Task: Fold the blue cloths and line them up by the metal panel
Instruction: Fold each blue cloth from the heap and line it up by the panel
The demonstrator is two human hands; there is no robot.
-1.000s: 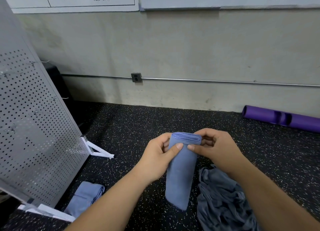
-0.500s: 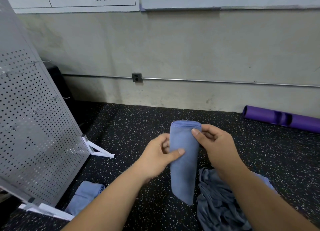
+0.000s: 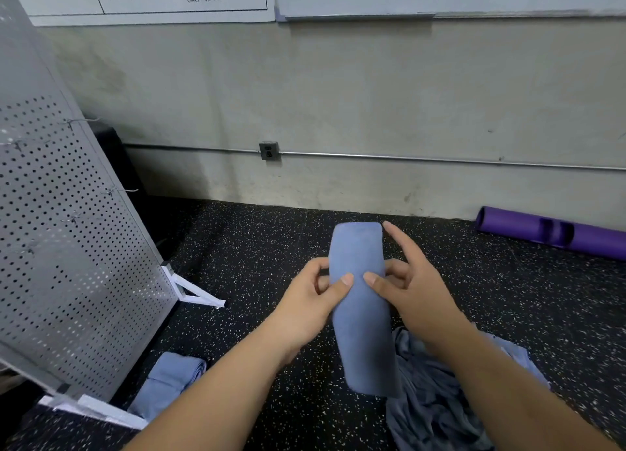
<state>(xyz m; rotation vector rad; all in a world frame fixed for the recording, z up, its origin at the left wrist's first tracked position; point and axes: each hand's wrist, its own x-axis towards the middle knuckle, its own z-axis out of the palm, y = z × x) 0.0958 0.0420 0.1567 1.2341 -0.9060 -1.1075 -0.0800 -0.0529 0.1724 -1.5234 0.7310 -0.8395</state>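
Observation:
Both hands hold a narrow folded blue cloth (image 3: 364, 332) upright in the air over the floor. My left hand (image 3: 315, 301) pinches its left edge with the thumb on the front. My right hand (image 3: 406, 281) pinches the right edge, thumb on the front and index finger raised beside the cloth's top. One folded blue cloth (image 3: 169, 383) lies on the floor beside the foot of the perforated metal panel (image 3: 67, 247) at the left. A heap of unfolded blue-grey cloths (image 3: 440, 400) lies under my right forearm.
The panel leans on white feet (image 3: 196, 295) over the black speckled floor (image 3: 254, 247). A purple roller (image 3: 555, 234) lies by the concrete wall at the right. A pipe with an outlet box (image 3: 269, 151) runs along the wall.
The cloth has been pushed upward through my hands, so its top stands well above them. My right hand slid from the top fold down to the middle, and its index finger lifted.

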